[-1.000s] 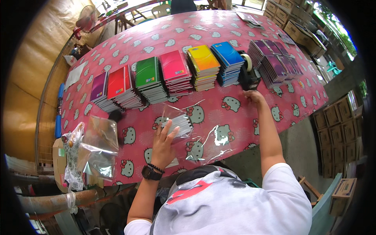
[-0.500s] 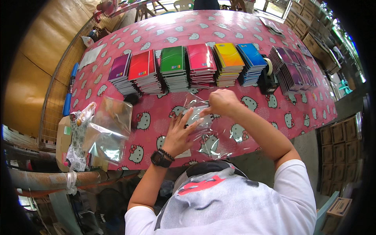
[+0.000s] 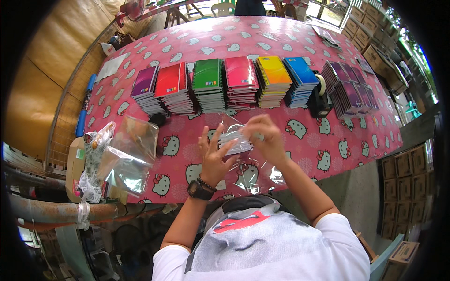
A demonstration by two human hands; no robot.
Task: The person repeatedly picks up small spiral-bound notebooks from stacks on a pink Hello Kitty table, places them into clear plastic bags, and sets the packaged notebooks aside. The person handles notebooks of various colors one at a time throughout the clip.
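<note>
A bundle of small notebooks, page edges showing, lies in front of me at the near part of the table. Clear plastic film wraps loosely around it and spreads toward the table's near edge. My left hand, with a dark watch at its wrist, rests against the bundle's left side, fingers spread. At the bundle's upper right, my right hand is smeared by motion; its fingers look curled, and whether they hold film cannot be made out.
Notebook stacks with purple, red, green, pink, yellow and blue covers stand in a row behind the bundle. A black tape dispenser and purple bundles are right. Clear plastic sheets lie left on the pink patterned table.
My right hand has moved slightly nearer me, its fingers now blurred beside the bundle. My left hand has shifted a little right, its fingers more upright and spread.
</note>
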